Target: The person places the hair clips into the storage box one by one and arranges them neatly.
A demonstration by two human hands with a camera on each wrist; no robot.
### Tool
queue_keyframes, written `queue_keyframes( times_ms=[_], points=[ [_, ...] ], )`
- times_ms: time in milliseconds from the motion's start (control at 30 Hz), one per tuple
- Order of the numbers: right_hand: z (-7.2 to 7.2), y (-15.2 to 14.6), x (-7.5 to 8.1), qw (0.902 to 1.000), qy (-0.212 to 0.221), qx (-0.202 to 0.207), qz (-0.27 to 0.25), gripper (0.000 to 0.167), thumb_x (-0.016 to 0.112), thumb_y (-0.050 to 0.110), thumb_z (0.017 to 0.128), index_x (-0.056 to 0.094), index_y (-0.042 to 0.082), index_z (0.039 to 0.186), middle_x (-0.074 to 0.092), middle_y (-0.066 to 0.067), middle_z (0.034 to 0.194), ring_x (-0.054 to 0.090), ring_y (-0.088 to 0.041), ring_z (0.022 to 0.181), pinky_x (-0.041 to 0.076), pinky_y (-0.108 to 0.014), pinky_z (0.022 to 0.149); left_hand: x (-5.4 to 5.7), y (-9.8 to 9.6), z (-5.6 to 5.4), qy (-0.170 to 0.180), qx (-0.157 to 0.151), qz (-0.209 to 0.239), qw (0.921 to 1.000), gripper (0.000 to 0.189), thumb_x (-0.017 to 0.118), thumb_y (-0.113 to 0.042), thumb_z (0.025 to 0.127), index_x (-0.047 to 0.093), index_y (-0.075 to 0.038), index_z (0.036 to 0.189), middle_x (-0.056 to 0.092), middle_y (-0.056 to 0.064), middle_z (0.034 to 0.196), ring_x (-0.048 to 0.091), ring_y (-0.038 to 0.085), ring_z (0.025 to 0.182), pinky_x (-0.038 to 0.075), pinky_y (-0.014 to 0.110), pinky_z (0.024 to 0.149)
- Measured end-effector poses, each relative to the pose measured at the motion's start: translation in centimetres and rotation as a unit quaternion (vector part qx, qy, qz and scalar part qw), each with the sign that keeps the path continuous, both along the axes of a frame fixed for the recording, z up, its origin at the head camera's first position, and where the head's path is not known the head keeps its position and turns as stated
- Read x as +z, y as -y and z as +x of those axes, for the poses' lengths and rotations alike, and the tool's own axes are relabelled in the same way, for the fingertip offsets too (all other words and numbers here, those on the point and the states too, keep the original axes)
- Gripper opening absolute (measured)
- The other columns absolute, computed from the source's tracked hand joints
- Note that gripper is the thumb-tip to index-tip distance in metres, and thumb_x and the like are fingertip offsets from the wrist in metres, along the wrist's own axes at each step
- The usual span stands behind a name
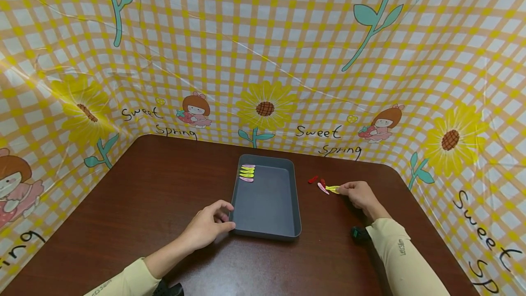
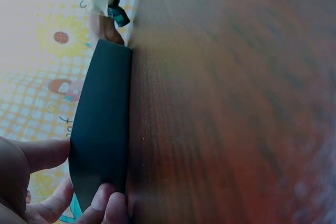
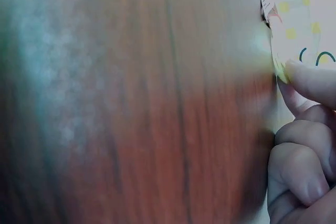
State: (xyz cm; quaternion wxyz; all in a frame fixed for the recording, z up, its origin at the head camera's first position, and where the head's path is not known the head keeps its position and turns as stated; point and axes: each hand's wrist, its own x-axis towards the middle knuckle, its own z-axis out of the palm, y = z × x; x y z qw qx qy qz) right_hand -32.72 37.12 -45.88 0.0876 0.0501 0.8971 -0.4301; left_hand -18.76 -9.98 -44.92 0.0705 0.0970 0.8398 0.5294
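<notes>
A dark grey rectangular tray (image 1: 263, 195) lies on the table. Inside, at its far left, several yellow and pink snap hair clips (image 1: 247, 173) lie in a row. My left hand (image 1: 210, 223) holds the tray's near left corner, fingertips against the outer wall (image 2: 102, 124). To the right of the tray, my right hand (image 1: 359, 194) pinches a yellow hair clip (image 1: 332, 189) between thumb and index finger. Just left of it lie a pink hair clip (image 1: 323, 188) and two red ones, one (image 1: 313, 180) apart from the others. The right wrist view shows only a sliver of the yellow clip (image 3: 282, 72).
The brown wooden table (image 1: 176, 168) extends on both sides of the tray. A checked sheet (image 1: 267, 49) with flowers hangs behind the table and along both sides. Dark wrist devices (image 1: 360, 235) are worn at both sleeves.
</notes>
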Motion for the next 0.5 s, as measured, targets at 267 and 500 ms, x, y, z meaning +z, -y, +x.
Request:
queue_keyframes(
  times_ms=[267, 500],
  points=[
    [0.25, 0.07, 0.08, 0.9997, -0.004, -0.018, -0.014, 0.034, 0.061, 0.021, 0.1, 0.068, -0.008, 0.117, 0.039, 0.01, 0.05, 0.031, -0.008, 0.041, 0.032, -0.026, 0.043, 0.0, -0.03, -0.04, 0.001, -0.001, -0.001, 1.0, 0.036, 0.078, -0.019, 0.088, 0.063, -0.011, 0.12, 0.064, 0.006, 0.094, 0.061, 0.019, 0.079, 0.048, 0.034, 0.064],
    [0.53, -0.03, 0.35, 0.9985, 0.0, -0.024, -0.05, 0.039, 0.058, 0.02, 0.102, 0.062, -0.01, 0.126, 0.036, 0.011, 0.05, 0.029, -0.006, 0.043, 0.031, -0.025, 0.044, 0.03, -0.02, 0.01, 0.0, 0.0, -0.001, 1.0, 0.037, 0.079, -0.021, 0.087, 0.063, -0.011, 0.119, 0.064, 0.006, 0.094, 0.061, 0.019, 0.079, 0.048, 0.034, 0.064]
  ],
)
